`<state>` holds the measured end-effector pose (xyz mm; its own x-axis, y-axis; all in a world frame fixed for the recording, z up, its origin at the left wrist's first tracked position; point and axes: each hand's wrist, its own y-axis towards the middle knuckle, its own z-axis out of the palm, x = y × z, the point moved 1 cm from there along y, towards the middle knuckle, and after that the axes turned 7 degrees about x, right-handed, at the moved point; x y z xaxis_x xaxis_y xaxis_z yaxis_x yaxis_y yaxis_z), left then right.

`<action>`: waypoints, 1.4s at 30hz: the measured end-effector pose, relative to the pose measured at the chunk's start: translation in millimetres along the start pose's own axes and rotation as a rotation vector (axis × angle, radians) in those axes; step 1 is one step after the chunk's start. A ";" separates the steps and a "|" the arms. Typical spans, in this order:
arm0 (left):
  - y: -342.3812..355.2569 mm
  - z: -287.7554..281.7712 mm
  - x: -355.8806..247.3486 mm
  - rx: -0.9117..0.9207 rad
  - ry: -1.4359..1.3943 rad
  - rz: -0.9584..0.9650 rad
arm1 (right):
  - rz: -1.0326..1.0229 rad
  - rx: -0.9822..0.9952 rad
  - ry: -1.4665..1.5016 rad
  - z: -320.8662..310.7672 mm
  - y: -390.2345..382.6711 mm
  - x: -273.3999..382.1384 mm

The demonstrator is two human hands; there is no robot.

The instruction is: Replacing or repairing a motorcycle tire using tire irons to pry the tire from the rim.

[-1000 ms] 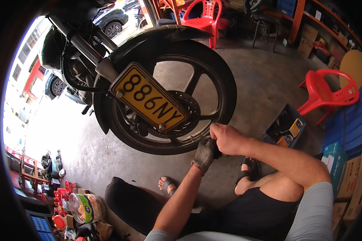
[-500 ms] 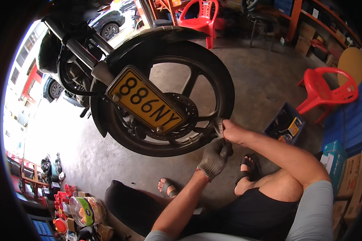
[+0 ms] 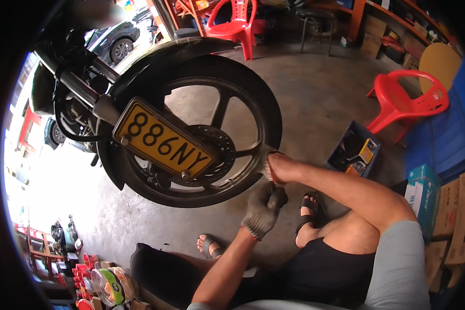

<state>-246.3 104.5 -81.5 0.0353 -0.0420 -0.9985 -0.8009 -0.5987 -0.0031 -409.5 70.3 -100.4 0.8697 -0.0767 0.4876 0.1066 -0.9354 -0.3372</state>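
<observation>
Close together, hands (image 3: pixel 262 212) near wheel (image 3: pixel 221 111)

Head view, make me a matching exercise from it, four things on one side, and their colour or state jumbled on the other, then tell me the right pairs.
Column one:
1. Left hand
2. Right hand
3. Number plate
4. Bin

Column two:
A. Dark blue and open-topped
B. Only partly gloved
C. Yellow with dark characters
D. Gloved to the wrist

Right pairs: 1-D, 2-B, 3-C, 4-A.
</observation>
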 end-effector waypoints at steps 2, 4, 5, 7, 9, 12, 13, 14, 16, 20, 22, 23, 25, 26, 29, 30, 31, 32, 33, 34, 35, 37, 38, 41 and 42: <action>-3.9 -0.9 0.3 -0.006 0.040 0.022 | -0.041 -0.126 -0.144 3.8 -0.9 5.6; -7.9 -2.3 -3.8 -0.009 0.080 0.043 | -0.053 -0.043 0.103 -17.4 -7.6 35.7; -8.4 -3.4 -9.4 -0.017 0.054 0.029 | -0.040 0.040 0.344 -23.4 -9.0 46.7; -2.8 -1.8 -15.7 0.007 0.015 0.012 | 0.032 0.199 0.671 -10.2 -3.0 40.6; -3.1 -1.3 -13.8 0.037 0.043 0.012 | -0.003 0.507 1.024 -3.0 -4.5 43.4; -3.5 8.8 -17.1 0.092 0.087 0.034 | -0.113 0.626 0.705 28.2 17.9 27.5; -3.5 13.8 -20.1 0.118 0.106 0.054 | -0.367 0.527 0.598 47.1 28.4 10.8; -3.4 15.9 -20.8 0.140 0.124 0.069 | -0.364 0.531 0.592 48.8 31.3 4.1; -5.7 13.8 -28.8 0.137 0.125 0.006 | -0.556 0.464 0.204 32.7 30.9 16.2; -17.5 14.9 -40.4 0.186 0.309 0.278 | -0.291 0.434 0.429 23.0 11.7 47.4; -19.4 23.4 -47.0 0.303 0.091 0.052 | -0.432 0.361 0.422 36.6 14.7 34.9; -20.1 22.3 -49.1 0.347 0.176 0.103 | -0.428 0.302 0.461 40.1 18.1 30.1; -22.8 17.6 -51.6 0.314 0.273 0.168 | -0.455 0.202 0.372 36.4 28.1 23.0; -23.6 16.1 -53.3 0.285 0.368 0.230 | -0.456 0.200 0.367 33.3 31.0 17.4; -17.6 3.1 -34.3 0.157 0.002 0.090 | -0.288 -0.261 0.379 -5.9 28.7 30.0; -13.9 1.1 -33.1 0.160 0.004 0.095 | -0.397 -0.456 0.111 -18.6 27.8 23.8; -12.4 -5.5 -31.4 0.134 -0.025 0.049 | -0.218 -0.516 0.401 -31.1 20.2 34.3; -11.9 -12.3 -31.1 0.107 -0.053 0.002 | -0.227 -0.517 0.403 -39.0 20.0 34.4; -10.6 -15.0 -35.0 0.107 -0.021 -0.024 | -0.156 -0.630 0.238 -52.8 13.4 26.5; -8.8 -15.6 -34.9 0.109 -0.015 -0.019 | -0.085 -0.736 0.074 -67.3 8.7 23.5; -7.2 -17.0 -33.6 0.073 -0.016 -0.033 | -0.090 -0.744 0.075 -82.3 6.4 21.2; -8.6 -23.5 -31.8 0.022 0.007 -0.052 | -0.285 -0.780 0.395 -114.4 3.6 27.3; -8.1 -24.6 -31.6 0.032 0.038 -0.050 | -0.291 -0.792 0.399 -118.3 16.6 10.1; 1.0 -24.7 -35.2 0.060 0.119 -0.029 | -0.151 -0.980 0.144 -119.7 66.0 -45.1; 1.2 -29.3 -36.3 0.045 0.161 -0.020 | -0.163 -0.987 0.161 -126.2 71.5 -36.6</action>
<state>-231.1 81.8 -43.6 0.1436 -0.1602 -0.9766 -0.8248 -0.5647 -0.0286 -494.5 -37.4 -40.7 0.7971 0.1003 0.5954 -0.2906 -0.8007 0.5239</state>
